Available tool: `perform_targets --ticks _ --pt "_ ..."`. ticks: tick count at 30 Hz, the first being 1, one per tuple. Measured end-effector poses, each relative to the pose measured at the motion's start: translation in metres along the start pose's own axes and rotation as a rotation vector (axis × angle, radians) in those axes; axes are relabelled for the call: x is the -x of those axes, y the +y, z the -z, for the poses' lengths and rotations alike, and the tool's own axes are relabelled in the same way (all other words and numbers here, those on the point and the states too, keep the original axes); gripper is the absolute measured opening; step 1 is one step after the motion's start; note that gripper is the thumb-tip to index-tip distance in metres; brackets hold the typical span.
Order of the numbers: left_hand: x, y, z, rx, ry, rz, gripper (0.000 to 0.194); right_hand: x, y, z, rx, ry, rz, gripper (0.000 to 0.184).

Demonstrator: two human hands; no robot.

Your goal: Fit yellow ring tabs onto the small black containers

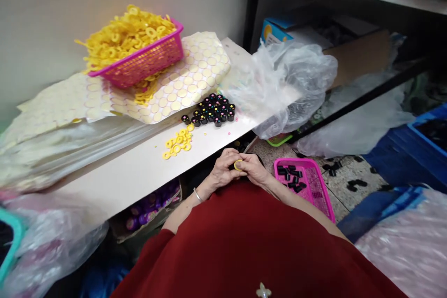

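My left hand (223, 170) and my right hand (255, 169) meet close to my body, just off the table's front edge. Between their closed fingers is a small yellow ring (238, 165); whether it sits on another part is hidden by the fingers. On the white table (139, 164) beyond lies a loose pile of yellow rings (179, 142). Next to it stands a cluster of small black cylinders (217, 111) with pink, yellow and blue dots on top.
A pink basket (146, 53) heaped with yellow rings (129, 32) stands on sheets of round stickers (181, 98). Clear plastic bags (296, 84) lie at the table's right end. On the floor, a pink tray (323, 191) holds black pieces. A box of purple items (150, 207) sits below.
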State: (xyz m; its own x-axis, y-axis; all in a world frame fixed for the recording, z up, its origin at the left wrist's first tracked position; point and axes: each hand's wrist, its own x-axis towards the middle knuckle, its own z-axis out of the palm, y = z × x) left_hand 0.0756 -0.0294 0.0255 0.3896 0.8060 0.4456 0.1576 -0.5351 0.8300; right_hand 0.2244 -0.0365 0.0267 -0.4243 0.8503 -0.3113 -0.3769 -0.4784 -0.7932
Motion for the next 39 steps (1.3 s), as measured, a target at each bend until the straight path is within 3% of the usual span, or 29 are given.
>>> perform_targets --ticks 6,9,12,15,18,21,25,31,34,39 --pt "0.001 -0.004 0.015 0.036 0.158 0.097 0.044 -0.009 -0.005 -0.007 -0.066 -0.183 -0.112 0.067" --pt "-0.001 -0.006 0.016 -0.07 0.194 0.063 0.039 -0.008 -0.01 -0.006 0.033 -0.023 0.025 0.059" --pt "-0.002 -0.008 0.015 -0.125 0.216 0.089 0.039 -0.004 -0.013 -0.007 0.276 0.177 0.199 0.053" --pt "-0.003 -0.008 0.012 -0.088 0.229 0.197 0.037 0.001 -0.016 -0.009 0.429 0.23 0.343 0.047" --pt "-0.004 -0.008 0.011 0.029 0.248 0.29 0.038 0.005 -0.018 -0.012 0.424 0.239 0.393 0.033" --pt "-0.004 -0.007 0.01 0.083 0.23 0.291 0.038 0.005 -0.017 -0.012 0.39 0.247 0.36 0.024" --pt "-0.002 -0.005 0.009 -0.016 0.165 0.165 0.032 0.0 -0.019 -0.008 0.264 0.203 0.167 0.037" --pt "0.0 -0.006 0.012 -0.034 0.008 0.027 0.037 0.0 -0.031 -0.005 0.114 -0.038 -0.075 0.048" --pt "0.001 -0.007 0.014 -0.015 -0.054 0.02 0.039 0.001 -0.032 -0.007 0.092 -0.097 -0.126 0.047" --pt "-0.001 -0.001 0.017 -0.003 -0.104 0.029 0.036 0.0 -0.028 -0.009 0.1 -0.079 -0.154 0.039"
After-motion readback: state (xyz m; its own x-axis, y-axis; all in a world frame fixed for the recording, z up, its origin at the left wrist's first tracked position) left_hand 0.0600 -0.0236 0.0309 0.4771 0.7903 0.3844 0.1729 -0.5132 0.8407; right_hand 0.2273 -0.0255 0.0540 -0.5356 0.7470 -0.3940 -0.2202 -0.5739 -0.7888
